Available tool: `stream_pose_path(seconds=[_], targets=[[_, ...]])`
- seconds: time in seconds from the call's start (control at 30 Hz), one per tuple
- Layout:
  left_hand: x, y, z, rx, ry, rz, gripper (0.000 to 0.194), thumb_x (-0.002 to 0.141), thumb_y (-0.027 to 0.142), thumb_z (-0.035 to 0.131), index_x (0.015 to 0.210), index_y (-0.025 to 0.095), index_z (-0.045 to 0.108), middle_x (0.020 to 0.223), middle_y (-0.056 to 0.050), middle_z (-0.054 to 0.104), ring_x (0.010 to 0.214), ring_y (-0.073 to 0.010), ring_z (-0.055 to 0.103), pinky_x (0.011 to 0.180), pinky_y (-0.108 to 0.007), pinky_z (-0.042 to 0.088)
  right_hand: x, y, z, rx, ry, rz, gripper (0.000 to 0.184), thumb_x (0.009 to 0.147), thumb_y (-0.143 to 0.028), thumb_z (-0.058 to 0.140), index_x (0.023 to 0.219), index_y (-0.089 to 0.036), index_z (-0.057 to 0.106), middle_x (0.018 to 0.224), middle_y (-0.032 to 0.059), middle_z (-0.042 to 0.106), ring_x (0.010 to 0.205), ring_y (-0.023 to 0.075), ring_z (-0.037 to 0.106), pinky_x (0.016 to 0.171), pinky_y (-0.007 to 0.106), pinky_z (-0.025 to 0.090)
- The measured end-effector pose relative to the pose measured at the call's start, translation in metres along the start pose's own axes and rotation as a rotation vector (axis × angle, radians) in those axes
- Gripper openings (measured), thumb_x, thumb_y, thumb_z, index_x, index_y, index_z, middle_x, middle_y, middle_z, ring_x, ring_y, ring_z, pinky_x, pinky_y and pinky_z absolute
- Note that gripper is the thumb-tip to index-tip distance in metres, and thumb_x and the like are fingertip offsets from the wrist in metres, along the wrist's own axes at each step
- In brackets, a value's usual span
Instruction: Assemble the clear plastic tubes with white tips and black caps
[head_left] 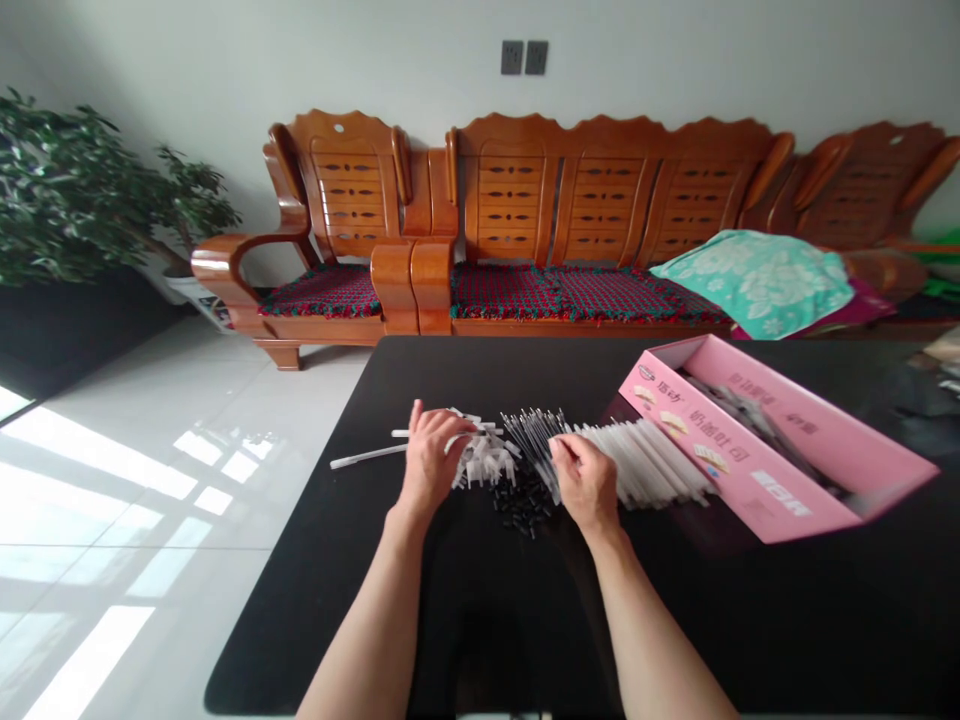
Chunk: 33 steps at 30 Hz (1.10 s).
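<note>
The black table (750,640) ran from a near edge at the bottom of the frame to a far edge just below the wooden sofa (600,200), and its left edge slanted from lower left up to top center. Open black surface lay between the forearms and below the hands, while tile floor (150,480) spread beyond the left edge. At right, a pink box (739,440) stood open on the table, close beside the work.

The left hand (431,462) was curved down over a heap of white plastic pieces (480,455), its fingers on them, though whether it gripped anything could not be told. A loose white tube (367,456) lay almost level, reaching left from under that hand. The right hand (586,483) sat just right of center, its fingers pinched at a fan of thin pen refills (532,440), which spread upward and to the left from its grip. Small black tips (521,505) were piled between the hands, below the refills. White tubes (645,462) lay side by side between the right hand and the box, slanting toward the lower right.
</note>
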<state>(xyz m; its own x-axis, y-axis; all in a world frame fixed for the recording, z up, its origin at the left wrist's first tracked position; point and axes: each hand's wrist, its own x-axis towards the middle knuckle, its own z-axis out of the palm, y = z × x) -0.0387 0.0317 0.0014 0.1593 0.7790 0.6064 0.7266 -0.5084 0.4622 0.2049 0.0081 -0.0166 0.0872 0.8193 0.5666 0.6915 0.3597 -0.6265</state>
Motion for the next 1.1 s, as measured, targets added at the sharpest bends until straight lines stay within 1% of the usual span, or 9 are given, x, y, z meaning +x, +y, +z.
stream_pose_path(seconds=[0.13, 0.3, 0.4, 0.47, 0.53, 0.63, 0.77, 0.9, 1.1], targets=[[-0.001, 0.040, 0.027, -0.123, -0.076, 0.145, 0.011, 0.094, 0.024, 0.059, 0.093, 0.025, 0.070, 0.092, -0.002, 0.070, 0.100, -0.0194, 0.061, 0.120, -0.051, 0.019, -0.001, -0.014, 0.002, 0.234, -0.292, 0.078, 0.032, 0.100, -0.040, 0.046, 0.082, -0.020, 0.063, 0.061, -0.0004, 0.059, 0.059, 0.0152, 0.057, 0.060, 0.025, 0.039], [-0.004, 0.046, 0.034, -0.161, -0.031, 0.151, 0.010, 0.092, 0.025, 0.062, 0.097, 0.024, 0.071, 0.098, -0.003, 0.071, 0.107, -0.0219, 0.060, 0.118, -0.053, 0.024, 0.000, -0.015, 0.004, 0.306, -0.383, 0.102, 0.040, 0.100, -0.042, 0.045, 0.067, -0.021, 0.054, 0.055, -0.0027, 0.053, 0.053, 0.0126, 0.051, 0.056, 0.025, 0.036], [-0.006, 0.043, 0.031, -0.185, 0.163, -0.063, 0.012, 0.090, 0.031, 0.065, 0.094, 0.022, 0.072, 0.098, -0.006, 0.071, 0.098, -0.0237, 0.063, 0.099, -0.044, 0.046, -0.001, -0.011, 0.007, 0.359, -0.319, 0.177, 0.039, 0.099, -0.044, 0.048, 0.069, -0.020, 0.058, 0.052, -0.0032, 0.052, 0.051, 0.0124, 0.050, 0.054, 0.025, 0.036], [-0.008, 0.041, 0.031, -0.287, 0.242, -0.295, 0.022, 0.090, 0.038, 0.064, 0.083, 0.019, 0.071, 0.077, -0.004, 0.068, 0.073, -0.0191, 0.063, 0.072, -0.033, 0.052, -0.001, -0.009, 0.008, 0.410, -0.270, 0.218, 0.037, 0.098, -0.045, 0.050, 0.073, -0.019, 0.061, 0.053, -0.0029, 0.053, 0.051, 0.0127, 0.050, 0.054, 0.025, 0.038], [-0.008, 0.039, 0.033, -0.499, 0.207, -0.512, 0.035, 0.089, 0.048, 0.062, 0.074, 0.017, 0.069, 0.062, -0.002, 0.062, 0.051, -0.0135, 0.055, 0.051, -0.026, 0.045, -0.001, -0.008, 0.009, 0.466, -0.244, 0.245, 0.035, 0.097, -0.045, 0.052, 0.079, -0.019, 0.065, 0.054, -0.0026, 0.055, 0.052, 0.0130, 0.052, 0.054, 0.024, 0.039], [-0.006, 0.036, 0.040, -0.942, 0.092, -0.721, 0.042, 0.081, 0.056, 0.068, 0.080, 0.014, 0.070, 0.065, -0.003, 0.065, 0.047, -0.0116, 0.056, 0.043, -0.023, 0.043, -0.001, -0.009, 0.011, 0.522, -0.275, 0.250, 0.033, 0.096, -0.046, 0.054, 0.081, -0.019, 0.066, 0.056, -0.0022, 0.056, 0.053, 0.0131, 0.053, 0.053, 0.024, 0.039], [-0.003, 0.034, 0.045, -1.278, 0.111, -0.836, 0.046, 0.070, 0.052, 0.080, 0.086, 0.011, 0.069, 0.064, -0.002, 0.064, 0.057, -0.0131, 0.064, 0.054, -0.023, 0.052, -0.003, -0.011, 0.013, 0.604, -0.346, 0.316, 0.040, 0.096, -0.051, 0.052, 0.077, -0.018, 0.065, 0.054, -0.0008, 0.058, 0.051, 0.0131, 0.053, 0.053, 0.024, 0.041], [-0.001, 0.034, 0.044, -1.323, 0.161, -0.858, 0.045, 0.066, 0.049, 0.084, 0.083, 0.010, 0.068, 0.063, -0.002, 0.064, 0.056, -0.0116, 0.064, 0.057, -0.022, 0.053, -0.003, -0.011, 0.013, 0.685, -0.386, 0.417, 0.046, 0.096, -0.056, 0.049, 0.079, -0.016, 0.066, 0.050, -0.0004, 0.057, 0.047, 0.0126, 0.051, 0.049, 0.024, 0.038], [-0.003, 0.033, 0.043, -1.299, 0.130, -0.847, 0.047, 0.067, 0.051, 0.082, 0.084, 0.010, 0.068, 0.062, -0.002, 0.066, 0.056, -0.0125, 0.064, 0.059, -0.023, 0.053, -0.003, -0.013, 0.012, 0.667, -0.429, 0.384, 0.044, 0.095, -0.054, 0.052, 0.075, -0.017, 0.064, 0.051, -0.0015, 0.056, 0.047, 0.0121, 0.050, 0.050, 0.024, 0.037]])
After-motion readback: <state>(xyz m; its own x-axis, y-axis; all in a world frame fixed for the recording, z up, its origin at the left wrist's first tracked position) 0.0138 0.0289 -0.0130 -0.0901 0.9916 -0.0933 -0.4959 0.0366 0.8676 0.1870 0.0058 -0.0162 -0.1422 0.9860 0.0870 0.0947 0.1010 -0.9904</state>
